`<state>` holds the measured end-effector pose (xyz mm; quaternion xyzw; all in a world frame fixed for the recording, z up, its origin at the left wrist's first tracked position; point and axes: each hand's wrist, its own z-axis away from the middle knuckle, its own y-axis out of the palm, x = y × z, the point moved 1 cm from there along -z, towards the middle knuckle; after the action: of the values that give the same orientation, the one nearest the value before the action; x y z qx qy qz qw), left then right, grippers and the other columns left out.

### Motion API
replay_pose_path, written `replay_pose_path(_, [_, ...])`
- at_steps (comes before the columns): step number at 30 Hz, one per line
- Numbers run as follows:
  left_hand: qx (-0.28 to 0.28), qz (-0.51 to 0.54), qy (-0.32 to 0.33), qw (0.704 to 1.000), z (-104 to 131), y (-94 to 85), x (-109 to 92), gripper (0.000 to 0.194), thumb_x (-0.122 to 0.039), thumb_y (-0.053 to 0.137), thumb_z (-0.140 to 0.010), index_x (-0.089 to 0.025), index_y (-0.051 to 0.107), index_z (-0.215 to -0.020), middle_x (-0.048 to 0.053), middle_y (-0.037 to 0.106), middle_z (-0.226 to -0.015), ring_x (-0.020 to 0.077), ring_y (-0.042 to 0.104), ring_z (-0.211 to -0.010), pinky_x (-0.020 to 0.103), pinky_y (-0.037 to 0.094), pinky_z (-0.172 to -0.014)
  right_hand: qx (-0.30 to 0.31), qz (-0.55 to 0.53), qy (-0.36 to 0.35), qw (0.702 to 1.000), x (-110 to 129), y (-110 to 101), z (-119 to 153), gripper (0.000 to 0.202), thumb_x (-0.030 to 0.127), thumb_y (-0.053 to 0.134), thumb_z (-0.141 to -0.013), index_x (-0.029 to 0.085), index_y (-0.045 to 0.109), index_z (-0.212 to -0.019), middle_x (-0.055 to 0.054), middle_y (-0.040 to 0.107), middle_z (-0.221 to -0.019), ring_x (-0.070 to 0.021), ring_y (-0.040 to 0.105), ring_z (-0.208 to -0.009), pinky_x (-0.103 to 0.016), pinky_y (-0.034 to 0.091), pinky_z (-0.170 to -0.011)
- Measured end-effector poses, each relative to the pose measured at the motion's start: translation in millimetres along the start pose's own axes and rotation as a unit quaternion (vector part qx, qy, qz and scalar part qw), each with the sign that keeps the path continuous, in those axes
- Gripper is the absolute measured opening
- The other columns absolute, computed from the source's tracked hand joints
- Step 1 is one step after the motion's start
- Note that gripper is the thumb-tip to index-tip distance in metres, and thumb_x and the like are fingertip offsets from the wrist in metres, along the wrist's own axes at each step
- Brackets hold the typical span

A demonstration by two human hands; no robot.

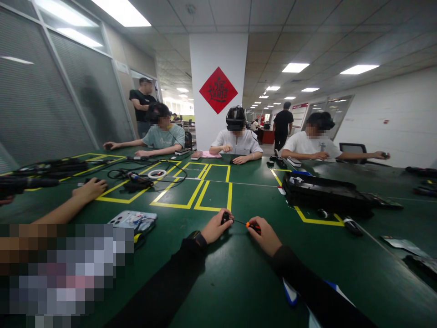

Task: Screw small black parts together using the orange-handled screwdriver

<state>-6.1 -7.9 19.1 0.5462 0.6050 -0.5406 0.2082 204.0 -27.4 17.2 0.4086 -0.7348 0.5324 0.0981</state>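
Basically, screwdriver, probably light, stiff, best held by its handle, sits in the right hand's grip, left hand pinching a small black part near its tip, over green table.

A red diamond sign hangs on a white pillar.

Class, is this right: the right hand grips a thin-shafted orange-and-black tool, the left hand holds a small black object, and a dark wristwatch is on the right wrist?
No: the head view shows the dark wristwatch on the wrist of the left hand. The right hand does grip the orange-and-black tool, and the left holds the small black object.
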Motion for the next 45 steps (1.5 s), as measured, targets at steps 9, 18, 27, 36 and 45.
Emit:
replay_pose_path(9, [0.000,0.002,0.005,1.000,-0.2,-0.5,-0.9,0.025,-0.035,0.047,-0.078,-0.020,0.046,-0.098,0.005,0.061,-0.096,0.0163,0.056,-0.092,0.031,0.040,-0.086,-0.010,0.006,-0.001,1.000,-3.2,-0.3,-1.9,0.013,0.023,0.049,-0.077,0.018,0.057,-0.085,-0.004,0.056,-0.087,-0.0170,0.049,-0.086,-0.031,0.038,-0.078])
replay_pose_path(18, [-0.002,-0.003,0.012,1.000,-0.2,0.0,0.5,0.025,-0.036,0.046,-0.079,-0.020,0.046,-0.099,0.005,0.061,-0.096,0.0163,0.056,-0.091,0.032,0.040,-0.086,-0.008,0.003,0.021,1.000,-2.6,1.1,-2.1,0.021,0.027,0.040,-0.083,0.018,0.058,-0.085,-0.005,0.057,-0.086,-0.0166,0.049,-0.085,-0.031,0.038,-0.079])
replay_pose_path(27, [-0.002,0.005,-0.003,1.000,-0.6,0.2,-0.1,0.025,-0.034,0.047,-0.078,-0.020,0.046,-0.099,0.004,0.061,-0.096,0.0163,0.056,-0.092,0.032,0.040,-0.087,-0.007,0.002,0.012,1.000,-3.3,0.5,-0.5,0.013,0.023,0.049,-0.076,0.018,0.056,-0.086,-0.004,0.055,-0.086,-0.0167,0.049,-0.083,-0.030,0.040,-0.075])
replay_pose_path(36, [0.001,0.005,0.001,1.000,-0.4,0.1,-0.8,0.024,-0.035,0.047,-0.078,-0.020,0.046,-0.097,0.005,0.061,-0.096,0.0166,0.056,-0.092,0.032,0.040,-0.087,-0.003,0.013,0.009,1.000,-1.1,-1.4,-1.6,0.025,0.027,0.035,-0.085,0.018,0.059,-0.083,-0.005,0.057,-0.084,-0.0168,0.049,-0.084,-0.031,0.038,-0.079])
replay_pose_path(45, [0.000,0.005,-0.001,1.000,-0.6,-0.2,-1.3,0.025,-0.035,0.048,-0.078,-0.020,0.047,-0.097,0.004,0.061,-0.095,0.0164,0.056,-0.091,0.032,0.040,-0.087,-0.010,0.013,0.011,1.000,-3.6,0.2,1.0,0.015,0.024,0.052,-0.075,0.019,0.055,-0.089,-0.004,0.056,-0.088,-0.0172,0.050,-0.083,-0.031,0.040,-0.076])
